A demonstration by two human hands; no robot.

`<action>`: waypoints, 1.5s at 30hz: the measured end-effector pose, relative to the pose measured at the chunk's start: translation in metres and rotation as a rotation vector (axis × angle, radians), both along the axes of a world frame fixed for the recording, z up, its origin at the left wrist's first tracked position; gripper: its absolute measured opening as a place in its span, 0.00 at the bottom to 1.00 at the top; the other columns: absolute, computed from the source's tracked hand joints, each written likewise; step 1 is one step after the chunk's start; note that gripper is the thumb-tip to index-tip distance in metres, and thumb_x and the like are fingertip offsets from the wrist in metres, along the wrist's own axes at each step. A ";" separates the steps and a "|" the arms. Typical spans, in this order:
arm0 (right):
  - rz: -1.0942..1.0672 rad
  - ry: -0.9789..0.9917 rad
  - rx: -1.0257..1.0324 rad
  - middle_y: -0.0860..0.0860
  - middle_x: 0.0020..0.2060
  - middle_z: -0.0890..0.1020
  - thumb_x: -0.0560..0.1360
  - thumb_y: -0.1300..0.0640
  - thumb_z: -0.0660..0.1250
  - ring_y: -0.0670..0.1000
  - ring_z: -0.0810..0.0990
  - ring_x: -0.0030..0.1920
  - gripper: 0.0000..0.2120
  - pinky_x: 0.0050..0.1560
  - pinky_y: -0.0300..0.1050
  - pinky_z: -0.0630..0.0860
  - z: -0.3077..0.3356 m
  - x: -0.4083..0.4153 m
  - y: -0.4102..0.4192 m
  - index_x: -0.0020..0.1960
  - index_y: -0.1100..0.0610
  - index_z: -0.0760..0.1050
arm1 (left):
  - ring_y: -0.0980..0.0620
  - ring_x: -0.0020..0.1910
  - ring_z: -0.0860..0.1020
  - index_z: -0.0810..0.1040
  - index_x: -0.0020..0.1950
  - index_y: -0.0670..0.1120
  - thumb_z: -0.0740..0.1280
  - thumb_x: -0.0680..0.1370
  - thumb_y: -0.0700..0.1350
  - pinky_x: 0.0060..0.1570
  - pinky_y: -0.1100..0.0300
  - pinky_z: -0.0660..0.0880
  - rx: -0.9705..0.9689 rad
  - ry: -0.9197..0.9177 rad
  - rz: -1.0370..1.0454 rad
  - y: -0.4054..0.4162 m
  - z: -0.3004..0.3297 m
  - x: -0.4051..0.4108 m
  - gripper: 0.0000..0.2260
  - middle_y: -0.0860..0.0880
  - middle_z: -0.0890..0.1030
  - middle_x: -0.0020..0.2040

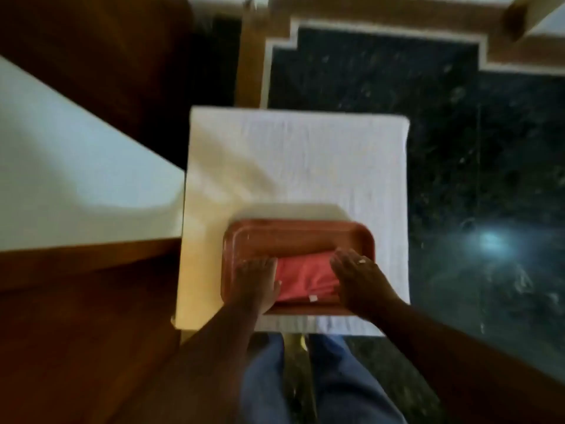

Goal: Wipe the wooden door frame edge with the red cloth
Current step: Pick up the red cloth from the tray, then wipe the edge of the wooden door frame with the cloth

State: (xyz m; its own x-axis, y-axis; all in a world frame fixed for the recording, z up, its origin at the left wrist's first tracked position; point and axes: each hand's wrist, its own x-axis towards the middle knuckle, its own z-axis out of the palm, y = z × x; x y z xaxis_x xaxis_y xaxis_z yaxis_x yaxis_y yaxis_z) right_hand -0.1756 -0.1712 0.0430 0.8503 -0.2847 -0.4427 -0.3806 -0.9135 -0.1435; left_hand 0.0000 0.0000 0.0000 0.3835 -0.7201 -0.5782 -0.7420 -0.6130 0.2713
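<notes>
A folded red cloth (302,278) lies in a reddish-brown tray (293,237) near the front of a small table covered in white fabric (299,166). My left hand (258,281) rests flat on the cloth's left edge, fingers together. My right hand (357,276), with a ring on one finger, lies flat on the cloth's right edge. Neither hand has lifted the cloth. The wooden door frame (91,316) runs along the left, dark brown, beside a white wall panel (76,166). The picture is blurred.
A dark speckled stone floor (489,179) with a white and tan border fills the right and far side. A wooden post (249,65) stands beyond the table. My legs in blue jeans (269,387) are below the table's front edge.
</notes>
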 end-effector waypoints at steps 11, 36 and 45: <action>-0.054 0.129 -0.085 0.60 0.53 0.81 0.76 0.52 0.64 0.62 0.82 0.47 0.18 0.43 0.55 0.77 -0.131 0.008 0.016 0.63 0.59 0.72 | 0.48 0.57 0.78 0.73 0.60 0.53 0.74 0.70 0.57 0.63 0.44 0.71 -0.120 0.023 0.077 0.029 -0.103 -0.009 0.22 0.50 0.80 0.57; -0.410 -0.974 0.840 0.43 0.36 0.84 0.70 0.48 0.74 0.45 0.83 0.38 0.03 0.36 0.39 0.78 0.354 0.184 0.060 0.44 0.42 0.81 | 0.57 0.48 0.81 0.76 0.55 0.58 0.68 0.73 0.57 0.45 0.62 0.77 -1.239 0.076 0.998 0.140 0.393 0.056 0.12 0.56 0.83 0.48; -0.250 -1.307 0.804 0.36 0.38 0.78 0.78 0.46 0.63 0.34 0.78 0.39 0.07 0.42 0.30 0.75 0.511 0.270 0.218 0.55 0.45 0.74 | 0.60 0.39 0.78 0.75 0.49 0.52 0.66 0.70 0.60 0.36 0.65 0.73 -1.397 -0.438 0.963 0.257 0.565 0.070 0.15 0.52 0.79 0.42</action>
State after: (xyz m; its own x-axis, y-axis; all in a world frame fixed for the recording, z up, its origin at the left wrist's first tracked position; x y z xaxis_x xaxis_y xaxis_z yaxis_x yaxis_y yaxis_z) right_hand 0.0947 0.0470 0.5545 0.7216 -0.5331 0.4416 0.2698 -0.3710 -0.8886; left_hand 0.0703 0.2566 0.5651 0.8794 0.0149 0.4759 -0.4428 -0.3417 0.8290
